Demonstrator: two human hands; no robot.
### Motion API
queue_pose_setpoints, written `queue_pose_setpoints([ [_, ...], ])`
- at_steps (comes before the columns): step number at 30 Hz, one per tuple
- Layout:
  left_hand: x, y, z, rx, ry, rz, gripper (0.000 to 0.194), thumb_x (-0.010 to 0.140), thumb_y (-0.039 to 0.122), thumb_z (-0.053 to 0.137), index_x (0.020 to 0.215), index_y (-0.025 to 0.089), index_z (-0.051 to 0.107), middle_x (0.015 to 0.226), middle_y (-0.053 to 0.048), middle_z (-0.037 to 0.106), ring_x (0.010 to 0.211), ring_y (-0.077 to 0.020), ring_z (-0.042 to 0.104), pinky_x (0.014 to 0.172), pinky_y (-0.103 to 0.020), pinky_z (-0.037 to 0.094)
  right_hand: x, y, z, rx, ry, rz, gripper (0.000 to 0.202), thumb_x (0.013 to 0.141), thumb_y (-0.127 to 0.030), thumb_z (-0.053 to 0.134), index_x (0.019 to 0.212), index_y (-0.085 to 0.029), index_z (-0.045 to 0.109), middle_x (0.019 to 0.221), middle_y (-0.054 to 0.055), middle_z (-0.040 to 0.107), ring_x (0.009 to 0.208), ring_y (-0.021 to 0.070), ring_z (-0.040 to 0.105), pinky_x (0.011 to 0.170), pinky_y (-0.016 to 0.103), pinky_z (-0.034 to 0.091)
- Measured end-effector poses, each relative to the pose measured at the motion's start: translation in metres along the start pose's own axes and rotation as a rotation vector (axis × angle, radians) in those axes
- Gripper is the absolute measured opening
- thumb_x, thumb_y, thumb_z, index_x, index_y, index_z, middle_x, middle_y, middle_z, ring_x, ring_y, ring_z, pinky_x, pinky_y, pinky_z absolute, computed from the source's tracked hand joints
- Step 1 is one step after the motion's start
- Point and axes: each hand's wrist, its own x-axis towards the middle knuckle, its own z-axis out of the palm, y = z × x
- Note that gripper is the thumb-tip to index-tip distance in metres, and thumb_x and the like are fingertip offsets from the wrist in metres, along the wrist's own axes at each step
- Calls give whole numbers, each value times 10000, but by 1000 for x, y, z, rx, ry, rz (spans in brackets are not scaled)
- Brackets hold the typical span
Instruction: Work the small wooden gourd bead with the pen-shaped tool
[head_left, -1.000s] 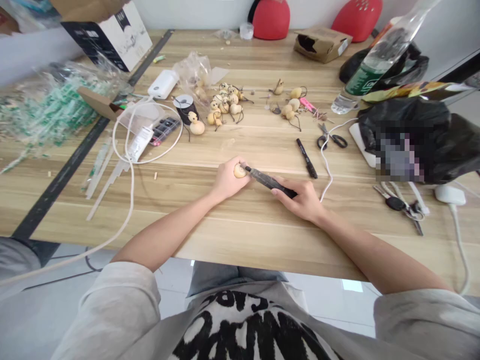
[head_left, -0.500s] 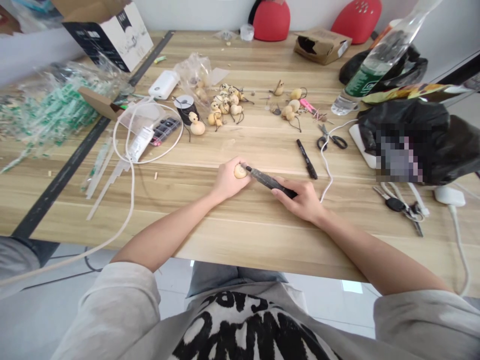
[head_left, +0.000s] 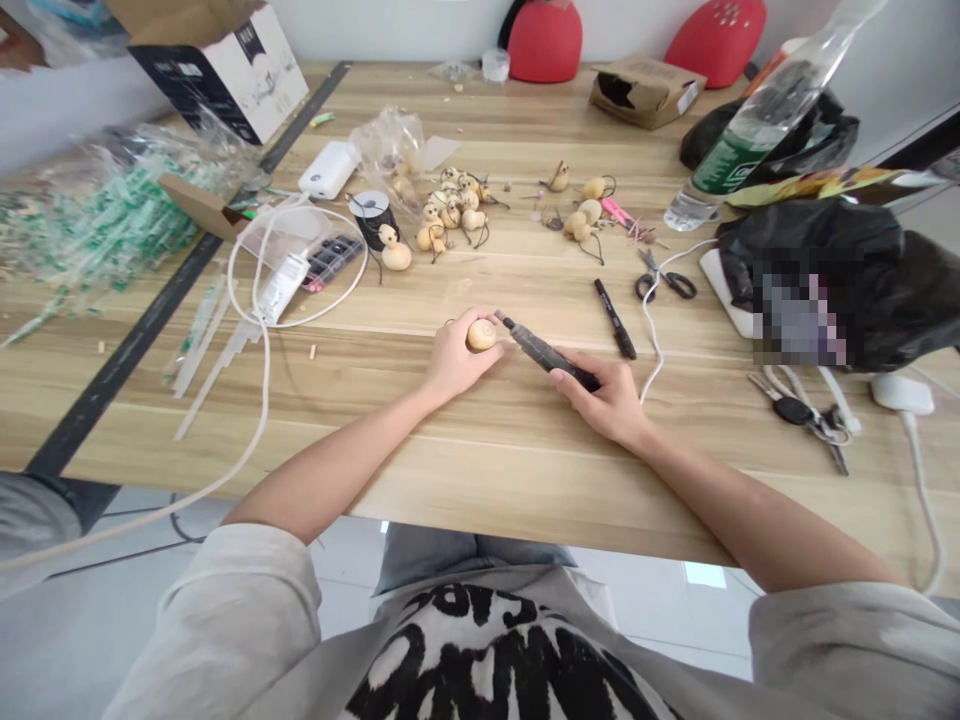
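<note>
Between the thumb and fingers of my left hand [head_left: 456, 357] is a small pale gourd [head_left: 481, 335], its rounded end facing up. My right hand [head_left: 604, 395] is wrapped round a dark pen-shaped tool [head_left: 551, 358]. The tool's tip points up and left and stands a little to the right of the gourd, apart from it. Beyond my hands lie a cluster of small gourds with dark cords [head_left: 452, 208] and a single two-lobed gourd [head_left: 396, 254] beside a spool of black cord [head_left: 373, 218].
A black marker [head_left: 615, 318] and scissors [head_left: 666, 284] lie right of my hands. A plastic bottle [head_left: 731, 160], black bag [head_left: 847, 270] and keys [head_left: 799, 410] are farther right. A white cable [head_left: 264, 400] loops at left, near plastic-wrapped green-white items [head_left: 127, 200].
The tool in my right hand has moved off the gourd, slightly right. My left fingers have shifted around the gourd, and more of it shows.
</note>
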Motion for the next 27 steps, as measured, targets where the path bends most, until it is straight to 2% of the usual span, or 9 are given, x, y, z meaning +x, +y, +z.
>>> queue_pose_setpoints([
  [4, -1, 1, 0, 8, -2, -65, 247, 666, 315, 735, 811, 179, 589, 868, -12, 698, 778, -143, 632, 754, -263, 475, 0, 1, 0, -7, -7, -28, 398, 873, -393, 556, 1171, -157, 671, 1072, 78, 725, 945, 254, 682, 824, 355, 538],
  [9, -1, 1, 0, 42, 25, -104, 320, 622, 288, 761, 830, 186, 540, 850, -2, 679, 722, -128, 597, 689, -252, 453, -1, 1, 1, -15, -11, -51, 389, 872, -369, 558, 1184, -163, 666, 1136, 81, 705, 1009, 259, 670, 848, 349, 536],
  [12, -1, -1, -1, 38, 15, -77, 341, 633, 295, 754, 867, 194, 527, 838, 11, 659, 725, -121, 585, 698, -244, 450, -1, 0, 1, -29, -7, -58, 382, 866, -354, 563, 1174, -155, 671, 1106, 83, 716, 984, 249, 680, 860, 343, 531],
  [18, -1, 1, -2, 6, -18, 2, 224, 719, 270, 682, 904, 199, 577, 873, 1, 668, 792, -126, 603, 767, -245, 453, -1, -1, 1, -42, -4, -59, 385, 866, -353, 561, 1171, -146, 672, 1097, 86, 718, 950, 241, 686, 833, 330, 538],
  [23, -1, 2, -1, 34, -8, -48, 220, 692, 309, 705, 853, 192, 613, 827, -2, 681, 756, -139, 606, 730, -257, 462, -1, -1, 1, -45, -5, -42, 383, 871, -375, 558, 1180, -177, 668, 1080, 65, 726, 955, 246, 682, 806, 336, 546],
  [27, -1, 2, 0, 33, 6, -91, 222, 653, 283, 726, 810, 182, 606, 805, -5, 683, 743, -142, 601, 726, -265, 465, -2, -1, 1, -50, -4, -51, 384, 873, -380, 557, 1179, -177, 668, 1090, 68, 722, 954, 245, 683, 800, 333, 545],
])
